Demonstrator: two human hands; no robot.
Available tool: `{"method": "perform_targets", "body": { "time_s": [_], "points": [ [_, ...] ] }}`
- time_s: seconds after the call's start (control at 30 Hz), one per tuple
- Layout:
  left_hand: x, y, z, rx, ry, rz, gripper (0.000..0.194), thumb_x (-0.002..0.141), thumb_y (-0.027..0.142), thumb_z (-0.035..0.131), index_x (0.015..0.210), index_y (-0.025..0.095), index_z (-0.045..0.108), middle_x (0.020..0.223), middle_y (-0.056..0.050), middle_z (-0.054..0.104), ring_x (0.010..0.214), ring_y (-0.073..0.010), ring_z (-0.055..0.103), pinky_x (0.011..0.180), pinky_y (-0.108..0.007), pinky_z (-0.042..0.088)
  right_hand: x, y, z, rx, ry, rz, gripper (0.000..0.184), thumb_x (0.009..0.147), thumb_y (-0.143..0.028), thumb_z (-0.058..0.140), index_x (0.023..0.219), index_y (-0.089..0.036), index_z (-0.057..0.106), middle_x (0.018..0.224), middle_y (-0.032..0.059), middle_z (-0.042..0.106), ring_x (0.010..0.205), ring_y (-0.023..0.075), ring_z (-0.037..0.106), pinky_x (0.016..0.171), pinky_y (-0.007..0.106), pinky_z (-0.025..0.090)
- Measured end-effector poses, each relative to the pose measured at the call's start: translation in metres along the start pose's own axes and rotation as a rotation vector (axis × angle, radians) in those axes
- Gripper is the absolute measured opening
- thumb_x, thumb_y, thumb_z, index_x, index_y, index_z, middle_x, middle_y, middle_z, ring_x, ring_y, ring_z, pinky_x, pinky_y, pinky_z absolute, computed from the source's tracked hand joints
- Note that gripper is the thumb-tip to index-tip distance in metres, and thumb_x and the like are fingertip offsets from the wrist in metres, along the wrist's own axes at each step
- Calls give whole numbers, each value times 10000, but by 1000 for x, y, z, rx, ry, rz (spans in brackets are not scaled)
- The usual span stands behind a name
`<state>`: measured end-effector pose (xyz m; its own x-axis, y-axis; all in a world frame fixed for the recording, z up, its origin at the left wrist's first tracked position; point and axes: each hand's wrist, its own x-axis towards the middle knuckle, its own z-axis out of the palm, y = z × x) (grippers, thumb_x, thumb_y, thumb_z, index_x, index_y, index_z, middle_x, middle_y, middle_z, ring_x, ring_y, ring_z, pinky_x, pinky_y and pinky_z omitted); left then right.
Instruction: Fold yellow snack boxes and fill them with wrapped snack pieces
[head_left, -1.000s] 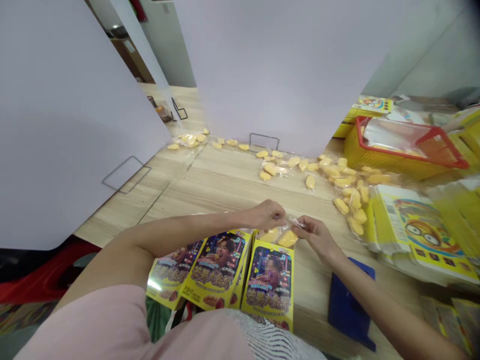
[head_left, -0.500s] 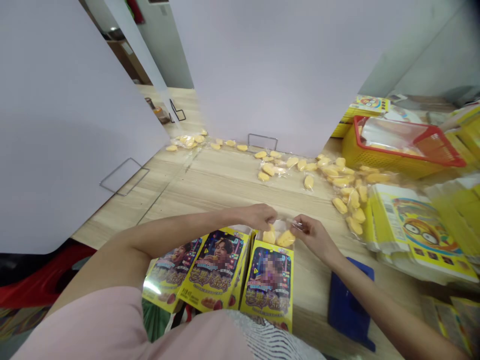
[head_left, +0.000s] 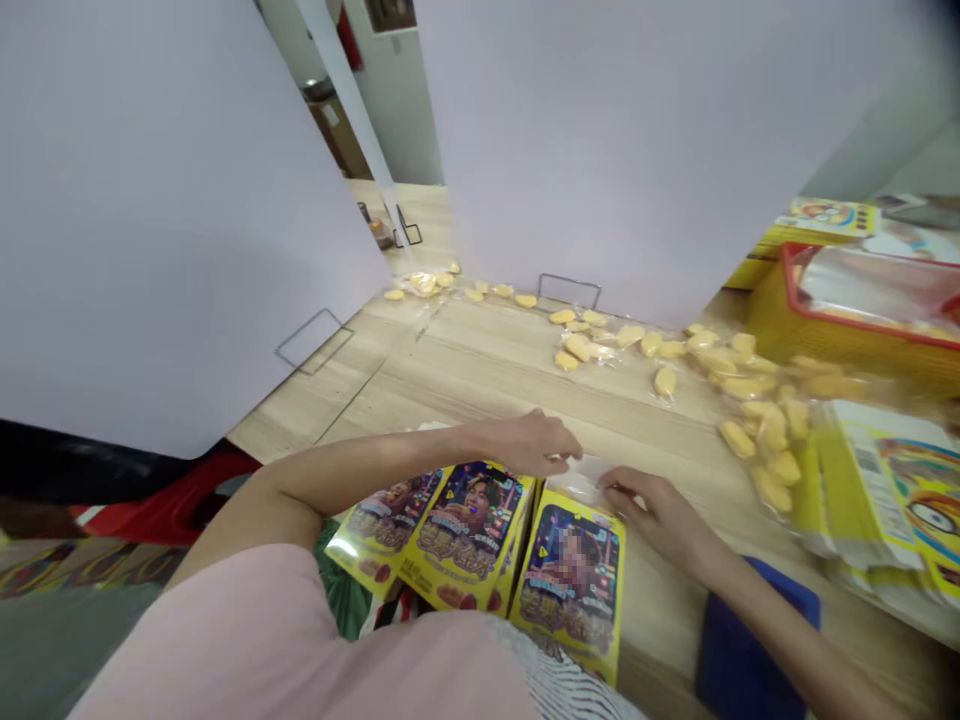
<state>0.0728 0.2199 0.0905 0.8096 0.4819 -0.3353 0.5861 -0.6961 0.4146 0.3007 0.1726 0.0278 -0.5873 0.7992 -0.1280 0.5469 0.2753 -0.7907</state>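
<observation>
Lettering in big stylised characters covers three yellow snack boxes (head_left: 442, 530), though blur keeps it from being read with certainty. These boxes lie side by side, and the rightmost box (head_left: 570, 590) carries small print and a pixelated portrait. Far to the right of that box, a barcode shows on a stack of flat yellow packets (head_left: 877, 490), next to a cartoon face with large round eyes; no words there are legible.

The left hand (head_left: 529, 445) sits just above the rightmost box, its fingers (head_left: 559, 455) curled down and close together at the upper edge of a clear plastic bag (head_left: 577, 475). The right hand (head_left: 660, 515) lies beside the box's upper right corner, its fingers (head_left: 619, 490) together and resting on the film. Whether either hand pinches the film firmly cannot be told. The bag touches the box's top edge, and glare hides whatever is inside it.

Beyond the box, loose yellow sweets in clear film (head_left: 765, 440) spread across a wooden table (head_left: 450, 380). Farther off to its right stands a red-rimmed yellow basket (head_left: 847, 310), while a dark blue pad (head_left: 750, 650) lies nearer, under the right forearm. White partition boards (head_left: 172, 200) with wire stands (head_left: 313, 340) rise beyond the box to the left.
</observation>
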Motion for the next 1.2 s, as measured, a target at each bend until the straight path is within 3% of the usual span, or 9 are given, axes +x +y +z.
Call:
{"method": "perform_targets", "body": {
  "time_s": [0.2, 0.33, 0.43, 0.5, 0.63, 0.73, 0.87, 1.0, 1.2],
  "points": [
    [-7, 10, 22, 121, -108, 132, 212, 851, 225, 528, 668, 188, 629, 706, -61, 692, 793, -234, 626, 734, -376, 374, 1, 2, 14, -13, -64, 18, 198, 909, -280, 398, 774, -211, 525, 655, -2, 586, 617, 162, 538, 590, 277, 401],
    [-14, 9, 15, 66, 21, 178, 156, 833, 319, 598, 913, 212, 679, 799, -68, 716, 838, -251, 633, 792, -392, 402, -4, -1, 10, -106, -143, -94, 311, 959, -301, 355, 821, -208, 617, 860, 57, 654, 791, 190, 607, 716, 320, 472],
    [-48, -5, 3, -48, 331, 11, 305, 871, 352, 575, 1132, 196, 605, 1108, -101, 684, 1032, -236, 598, 881, -355, 407, -8, -2, 6, -167, 61, -147, 285, 959, -358, 407, 1059, -231, 642, 1175, 101, 611, 1069, 238, 583, 911, 385, 470],
    [-84, -16, 2, -72, 487, -222, 265, 915, 364, 518, 1067, 168, 614, 1071, -100, 679, 1003, -214, 596, 874, -322, 407, -8, -1, 7, -185, 121, -149, 335, 933, -392, 473, 1210, -237, 582, 1168, 109, 618, 1046, 246, 599, 900, 394, 486],
    [-147, -26, 31, -23, 492, -544, 251, 942, 370, 468, 943, 173, 623, 903, -54, 672, 894, -196, 597, 862, -330, 387, -2, -3, 19, -218, -27, -166, 477, 862, -366, 581, 1317, -239, 515, 986, 91, 676, 864, 246, 638, 778, 388, 509],
    [-164, -28, 63, 25, 478, -564, 183, 889, 314, 549, 993, 181, 620, 993, -65, 651, 973, -217, 574, 914, -358, 365, 7, -8, 29, -217, -98, -162, 483, 839, -284, 579, 1316, -240, 519, 948, 76, 675, 838, 237, 629, 771, 383, 489],
    [-157, -31, 85, -16, 544, -469, 132, 864, 240, 561, 977, 189, 608, 1038, -60, 618, 1015, -200, 546, 953, -338, 362, 14, -15, 30, -91, -150, -96, 432, 821, -283, 581, 1250, -231, 576, 831, 37, 647, 723, 202, 600, 667, 331, 470],
    [-151, -35, 89, -57, 579, -381, 142, 915, 246, 488, 814, 176, 560, 971, -62, 588, 963, -185, 519, 918, -314, 384, 13, -14, 6, 137, -185, 18, 388, 797, -405, 643, 1136, -216, 655, 690, -1, 585, 625, 177, 565, 558, 286, 441],
    [-160, -46, 91, -39, 662, -385, 227, 965, 233, 352, 778, 184, 471, 911, -61, 540, 888, -182, 485, 838, -313, 416, 3, -20, -59, 313, -54, 197, 567, 684, -520, 766, 1156, -227, 653, 789, 53, 657, 719, 218, 646, 602, 312, 513]
  ]
}}
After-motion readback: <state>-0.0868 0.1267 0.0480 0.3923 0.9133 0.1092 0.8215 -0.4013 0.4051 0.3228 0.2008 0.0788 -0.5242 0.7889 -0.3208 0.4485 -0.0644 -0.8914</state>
